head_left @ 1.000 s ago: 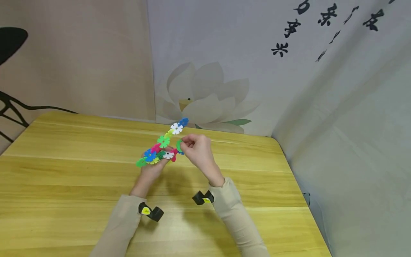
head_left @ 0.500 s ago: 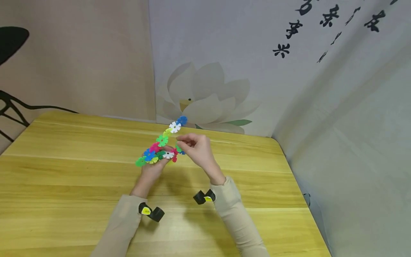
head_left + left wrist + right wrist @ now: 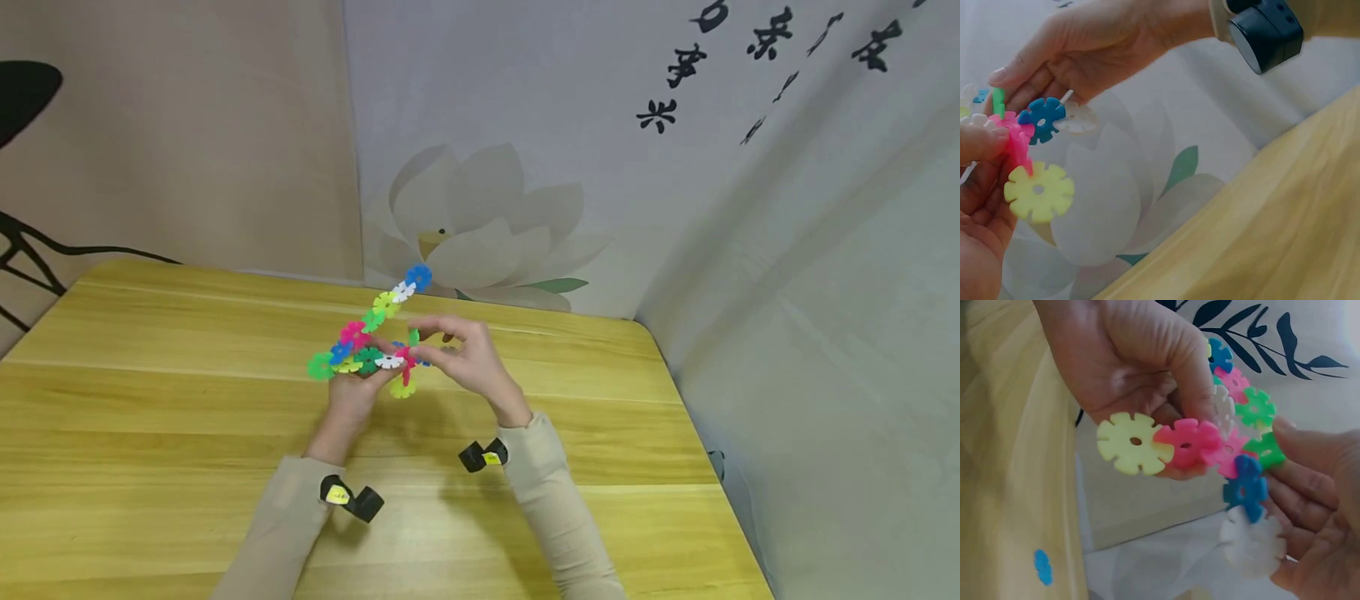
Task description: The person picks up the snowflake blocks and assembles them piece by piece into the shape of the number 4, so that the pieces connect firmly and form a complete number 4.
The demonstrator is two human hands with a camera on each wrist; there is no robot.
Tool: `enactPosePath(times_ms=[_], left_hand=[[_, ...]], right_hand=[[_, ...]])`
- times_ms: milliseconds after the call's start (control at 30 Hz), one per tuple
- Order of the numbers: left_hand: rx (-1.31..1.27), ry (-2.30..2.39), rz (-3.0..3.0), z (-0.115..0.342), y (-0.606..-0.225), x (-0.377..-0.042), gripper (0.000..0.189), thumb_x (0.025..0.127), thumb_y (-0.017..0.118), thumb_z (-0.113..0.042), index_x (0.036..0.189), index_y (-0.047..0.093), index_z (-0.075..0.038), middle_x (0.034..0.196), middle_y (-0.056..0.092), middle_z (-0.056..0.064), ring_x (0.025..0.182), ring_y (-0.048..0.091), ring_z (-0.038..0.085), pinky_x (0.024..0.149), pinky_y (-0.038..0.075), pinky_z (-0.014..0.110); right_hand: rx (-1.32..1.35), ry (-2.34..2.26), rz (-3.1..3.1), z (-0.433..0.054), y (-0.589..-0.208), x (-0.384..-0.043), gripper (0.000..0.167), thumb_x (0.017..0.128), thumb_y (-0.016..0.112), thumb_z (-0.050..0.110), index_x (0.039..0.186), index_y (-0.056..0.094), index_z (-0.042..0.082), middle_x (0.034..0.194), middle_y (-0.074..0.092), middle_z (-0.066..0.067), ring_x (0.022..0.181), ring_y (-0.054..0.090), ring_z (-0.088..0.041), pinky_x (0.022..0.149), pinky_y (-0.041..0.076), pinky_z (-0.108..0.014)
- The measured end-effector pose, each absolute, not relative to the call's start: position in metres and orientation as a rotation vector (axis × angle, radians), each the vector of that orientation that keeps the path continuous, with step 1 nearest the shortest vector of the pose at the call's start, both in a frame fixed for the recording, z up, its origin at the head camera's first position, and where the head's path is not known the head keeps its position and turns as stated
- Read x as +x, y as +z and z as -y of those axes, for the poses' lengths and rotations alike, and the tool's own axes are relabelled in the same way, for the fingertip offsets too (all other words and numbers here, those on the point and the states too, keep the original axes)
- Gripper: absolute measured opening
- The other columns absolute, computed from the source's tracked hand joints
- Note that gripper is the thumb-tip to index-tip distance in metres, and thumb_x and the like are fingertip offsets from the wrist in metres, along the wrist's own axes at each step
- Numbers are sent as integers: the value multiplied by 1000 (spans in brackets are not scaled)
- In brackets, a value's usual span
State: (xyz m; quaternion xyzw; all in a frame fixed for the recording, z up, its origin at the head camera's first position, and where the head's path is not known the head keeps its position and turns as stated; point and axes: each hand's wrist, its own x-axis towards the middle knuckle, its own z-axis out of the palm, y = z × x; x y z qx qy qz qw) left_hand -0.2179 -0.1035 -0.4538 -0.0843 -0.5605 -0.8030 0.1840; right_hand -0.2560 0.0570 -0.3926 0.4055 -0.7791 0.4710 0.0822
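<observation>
Flower-shaped, slotted plastic discs are joined into a long V-shaped chain, held above the table. The left hand (image 3: 352,400) grips the lower arm of it near a white disc (image 3: 389,361), thumb over the pieces. Its upper arm rises to a blue disc (image 3: 418,277). At the near end, pink discs (image 3: 1188,444) carry a yellow disc (image 3: 1039,194), a blue disc (image 3: 1244,487) and a translucent white disc (image 3: 1252,540). The right hand (image 3: 472,358) pinches a green disc (image 3: 1266,450) by its edge, where it meets the pink pieces.
A wooden table (image 3: 187,400) lies beneath both hands. Behind it hangs a curtain (image 3: 525,100) with a printed lotus, and another covers the right side. A small blue piece (image 3: 1043,567) shows over the tabletop in the right wrist view.
The left hand has turned the chain slightly, so its upper end shifts left and the yellow disc shows below. The right hand's fingers have come down around the green disc at the pink pieces.
</observation>
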Motion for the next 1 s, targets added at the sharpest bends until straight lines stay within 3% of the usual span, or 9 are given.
enactPosePath(times_ms=[200,400,533,700,767,900,1000], left_hand=[[-219,-2286,1528,103,-455,-217,36,74,62,23,80,65,-12,83,66,-7,81,64,6,72,54,17],[-158,-2386,1450,100,-452,-219,43,73,59,25,82,64,-16,84,65,-5,79,64,6,71,54,17],[-112,-2411,1448,100,-451,-219,41,73,60,24,83,63,-16,83,66,-6,80,65,7,71,54,18],[4,-2411,1441,105,-452,-218,39,73,62,23,80,62,-14,80,67,-5,79,65,9,70,54,18],[36,-2408,1441,107,-452,-217,36,73,62,22,80,62,-13,80,67,-5,79,65,9,69,54,18],[63,-2403,1457,110,-451,-217,34,73,63,21,79,62,-13,80,65,-6,79,64,8,70,54,18],[70,-2405,1462,112,-450,-217,36,74,63,20,78,63,-16,81,65,-6,79,64,8,70,54,18]], right_hand=[[1215,1475,2287,-54,-397,-256,25,78,74,0,102,68,-5,93,70,-16,80,64,-19,72,55,-44],[1140,1575,2266,-53,-400,-255,24,82,69,0,106,66,-6,98,68,-19,87,64,-27,77,54,-30],[1046,1695,2201,-53,-406,-258,21,93,55,2,110,63,-8,105,66,-22,96,61,-33,81,51,-28],[730,1906,2156,-48,-422,-272,35,102,38,14,110,62,-11,105,64,-27,95,60,-38,82,52,-43],[588,1978,2176,-45,-432,-280,36,102,40,15,107,63,-13,102,64,-28,93,61,-41,82,53,-43],[306,2090,2300,-39,-453,-293,29,98,50,13,105,65,-11,103,66,-24,96,64,-35,83,54,-27],[200,2061,2438,-35,-469,-301,24,93,59,10,107,66,-7,107,67,-19,101,63,-26,77,54,-19]])
